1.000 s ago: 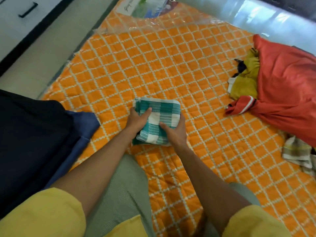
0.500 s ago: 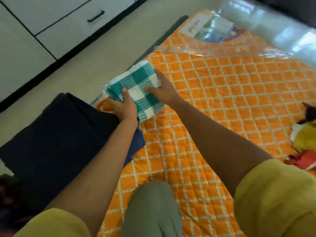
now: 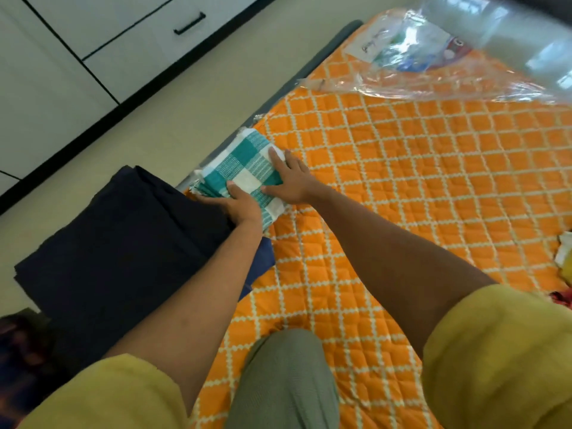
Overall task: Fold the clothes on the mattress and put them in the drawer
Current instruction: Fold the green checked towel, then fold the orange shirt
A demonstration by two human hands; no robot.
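My knee [image 3: 288, 376] in grey-green fabric is nearest, yellow sleeves [image 3: 501, 360] either side; dark folded stack [image 3: 117, 252] on my left, partly over the mattress [image 3: 418, 193] edge, with a blue piece [image 3: 263, 258] under it; left hand [image 3: 238, 205] grips the near edge of the folded teal-and-white checked cloth [image 3: 244, 165], thumb on top, fingers curled under; right hand [image 3: 291, 181] lies flat on top, fingers straight and slightly spread; cloth sits at the mattress's left edge, just beyond the dark stack; clear plastic packaging [image 3: 418, 57] at the far end; white drawer [image 3: 148, 35] with a black handle [image 3: 189, 23] across the floor.
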